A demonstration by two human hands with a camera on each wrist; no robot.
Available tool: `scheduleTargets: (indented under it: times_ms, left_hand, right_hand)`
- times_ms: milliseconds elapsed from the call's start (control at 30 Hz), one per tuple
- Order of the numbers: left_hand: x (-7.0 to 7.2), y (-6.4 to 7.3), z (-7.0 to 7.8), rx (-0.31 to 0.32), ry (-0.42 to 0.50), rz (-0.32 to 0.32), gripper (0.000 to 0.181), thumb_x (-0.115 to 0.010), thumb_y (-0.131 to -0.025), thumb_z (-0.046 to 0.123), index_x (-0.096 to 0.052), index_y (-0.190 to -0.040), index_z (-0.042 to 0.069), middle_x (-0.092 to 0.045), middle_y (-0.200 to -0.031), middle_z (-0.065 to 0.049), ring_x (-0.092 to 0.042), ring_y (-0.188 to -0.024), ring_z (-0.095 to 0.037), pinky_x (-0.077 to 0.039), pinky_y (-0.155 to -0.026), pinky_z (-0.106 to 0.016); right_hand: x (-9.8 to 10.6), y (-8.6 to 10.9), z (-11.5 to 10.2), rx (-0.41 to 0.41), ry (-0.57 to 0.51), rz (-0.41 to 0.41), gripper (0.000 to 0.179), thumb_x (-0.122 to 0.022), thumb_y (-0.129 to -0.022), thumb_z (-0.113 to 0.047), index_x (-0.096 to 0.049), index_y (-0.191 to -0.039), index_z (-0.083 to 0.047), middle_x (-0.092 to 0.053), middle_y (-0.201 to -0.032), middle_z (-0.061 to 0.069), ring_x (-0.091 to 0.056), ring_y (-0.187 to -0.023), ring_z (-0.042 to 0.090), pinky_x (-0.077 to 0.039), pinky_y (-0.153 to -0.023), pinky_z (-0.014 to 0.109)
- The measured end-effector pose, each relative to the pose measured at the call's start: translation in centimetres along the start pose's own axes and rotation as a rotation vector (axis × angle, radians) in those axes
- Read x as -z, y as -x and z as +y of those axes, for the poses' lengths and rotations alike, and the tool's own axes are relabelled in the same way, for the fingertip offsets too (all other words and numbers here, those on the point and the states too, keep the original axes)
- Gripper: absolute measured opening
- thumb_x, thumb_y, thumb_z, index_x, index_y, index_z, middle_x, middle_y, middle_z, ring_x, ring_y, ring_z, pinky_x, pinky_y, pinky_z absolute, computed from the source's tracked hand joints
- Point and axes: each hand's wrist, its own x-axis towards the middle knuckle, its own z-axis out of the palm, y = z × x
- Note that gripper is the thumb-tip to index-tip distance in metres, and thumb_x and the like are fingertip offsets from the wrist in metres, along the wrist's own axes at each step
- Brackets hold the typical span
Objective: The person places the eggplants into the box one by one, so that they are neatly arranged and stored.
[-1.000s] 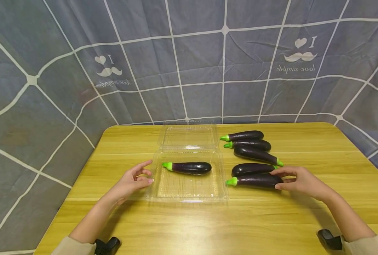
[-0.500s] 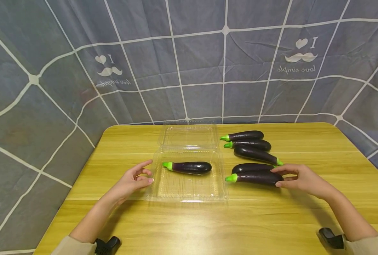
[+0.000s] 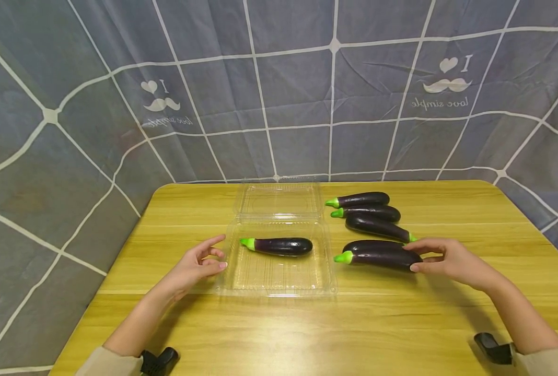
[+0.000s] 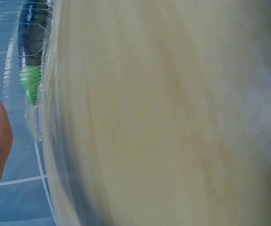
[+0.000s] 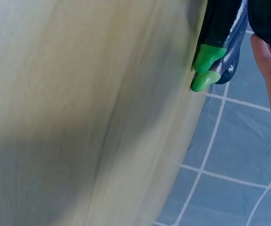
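Right hand (image 3: 448, 263): The thumb and fingers were clamped on the blunt end of the held eggplant (image 3: 382, 259), right of the table's (image 3: 279, 334) middle; its stem pointed toward the left edge.
Left hand (image 3: 196, 266): The fingers were apart and loosely bent beside the box's (image 3: 279, 279) left wall (contact could not be told).
Box: It stood open near mid-table, lid (image 3: 281, 201) toward the far edge, with one boxed eggplant (image 3: 283, 247) inside.
Others: A neighbour (image 3: 368, 244) lay just behind the held eggplant; three more eggplants (image 3: 373, 212) lay nearer the far edge.
Handling: An end grip probably invited stem droop; a firm, opposed pinch nearer the middle, lifted straight up, would likely have spared the neighbour a nudge.
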Motion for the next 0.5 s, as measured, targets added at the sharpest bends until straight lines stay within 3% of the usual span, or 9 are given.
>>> scheduleTargets:
  times_ms: [200, 300, 500]
  left_hand:
    - [0.00, -0.05, 0.13, 0.002, -0.003, 0.003, 0.071, -0.063, -0.088, 0.008, -0.023, -0.146, 0.001, -0.044, -0.109, -0.010, -0.054, -0.083, -0.010, -0.049, -0.079, -0.024]
    - [0.00, -0.09, 0.16, 0.004, -0.003, 0.005, 0.070, -0.063, -0.089, 0.007, -0.023, -0.146, 0.002, -0.044, -0.109, -0.010, -0.053, -0.083, -0.010, -0.048, -0.079, -0.024]
    - [-0.02, -0.05, 0.08, 0.007, 0.004, 0.001, 0.070, -0.062, -0.089, 0.007, -0.022, -0.147, 0.002, -0.044, -0.108, -0.009, -0.053, -0.083, -0.010, -0.049, -0.079, -0.024]
  right_hand:
    - [0.33, -0.04, -0.36, 0.010, 0.011, 0.012, 0.035, -0.072, -0.082, -0.014, -0.063, -0.114, -0.003, -0.058, -0.114, 0.000, -0.055, -0.097, -0.004, -0.051, -0.073, 0.023]
    - [0.50, -0.13, -0.56, 0.020, 0.014, 0.018, 0.034, -0.072, -0.082, -0.013, -0.064, -0.113, -0.002, -0.058, -0.112, -0.004, -0.055, -0.096, -0.003, -0.052, -0.073, 0.023]
    - [0.83, -0.13, -0.86, 0.022, 0.015, 0.020, 0.034, -0.072, -0.082, -0.012, -0.064, -0.113, -0.001, -0.059, -0.110, -0.001, -0.057, -0.094, -0.001, -0.052, -0.071, 0.024]
